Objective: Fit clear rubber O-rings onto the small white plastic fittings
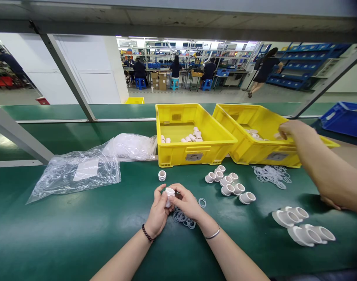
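Between my two hands I hold a white ribbed plastic fitting point(169, 192), upright, its open end facing up. My left hand point(157, 214) is closed around its left side. The fingers of my right hand point(186, 202) grip it from the right; whether they also hold a ring is hidden. Under my right hand lies a pile of translucent rings point(184, 219), with one loose ring point(202, 202) beside it. Another white fitting point(162, 175) stands just beyond my hands. To the right, several white flanged fittings point(227, 189) rest on the green table.
Two yellow bins point(196, 150) point(267, 150) with white fittings stand at the back. A co-worker's arm point(321, 168) reaches into the right bin, above more rings point(272, 175). Clear bags point(99, 173) lie left. More fittings point(310, 235) and a blue bin point(345, 121) are at right.
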`<state>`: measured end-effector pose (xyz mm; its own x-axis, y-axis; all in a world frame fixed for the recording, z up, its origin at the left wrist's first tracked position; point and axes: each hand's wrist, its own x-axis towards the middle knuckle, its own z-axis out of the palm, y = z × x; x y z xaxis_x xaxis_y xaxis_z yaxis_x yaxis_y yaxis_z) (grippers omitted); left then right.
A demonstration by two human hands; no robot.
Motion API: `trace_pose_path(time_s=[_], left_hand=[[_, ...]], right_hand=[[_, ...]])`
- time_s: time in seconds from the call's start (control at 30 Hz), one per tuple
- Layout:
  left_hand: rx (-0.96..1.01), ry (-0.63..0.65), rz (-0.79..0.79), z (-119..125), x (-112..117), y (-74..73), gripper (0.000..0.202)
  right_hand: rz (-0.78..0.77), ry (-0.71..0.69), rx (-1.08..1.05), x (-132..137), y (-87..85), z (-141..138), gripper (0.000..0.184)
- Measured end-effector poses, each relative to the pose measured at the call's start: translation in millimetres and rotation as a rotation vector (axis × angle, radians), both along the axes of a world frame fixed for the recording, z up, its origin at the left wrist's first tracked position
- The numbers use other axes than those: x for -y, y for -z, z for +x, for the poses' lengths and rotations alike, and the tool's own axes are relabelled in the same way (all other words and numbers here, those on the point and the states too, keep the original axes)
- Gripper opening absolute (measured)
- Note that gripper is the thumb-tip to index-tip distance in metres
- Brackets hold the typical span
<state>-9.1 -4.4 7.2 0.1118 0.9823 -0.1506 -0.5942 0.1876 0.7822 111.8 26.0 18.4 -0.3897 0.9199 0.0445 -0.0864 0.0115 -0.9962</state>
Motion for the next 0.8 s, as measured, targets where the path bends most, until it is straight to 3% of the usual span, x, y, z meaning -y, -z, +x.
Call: trace_pose_path(time_s=[0.1,0.17,0.3,0.43,0.5,0.6,0.7,0.8], left_hand=[[-0.267,-0.02,0.098,-9,-6,3.8,0.043],[-0.608,-0.107,0.246,-21,-14,7.7,0.04],[-1.31,-0.278,0.538,-44,-37,15.4,0.035],[-1.584,-0.297,0.629,-52,-56,19.6,0.041],[-1.594,-0.321,0.64,-51,-60,20.8,0.036],[-1.451,-0.344,0.648,-51,-61,22.7,0.019],[-1.157,-0.314,0.543,-53,-62,25.3,0.012],[-0.745,-0.323,0.316,-54,-61,25.5,0.016]], right_hand=[[0.096,0.139,-0.025,-2,-4.8,6,0.031],[0.153,0.279,0.043,-9,-5.8,18,0.037],[0.249,0.492,0.555,-27,-3.9,51,0.052],[0.367,0.583,1.003,-35,-2.7,73,0.037],[0.38,0.608,1.143,-35,-3.2,78,0.03],[0.387,0.632,1.254,-35,-3.8,81,0.029],[0.461,0.668,1.233,-36,-4.3,82,0.03],[0.585,0.718,1.125,-34,-5.1,74,0.029]])
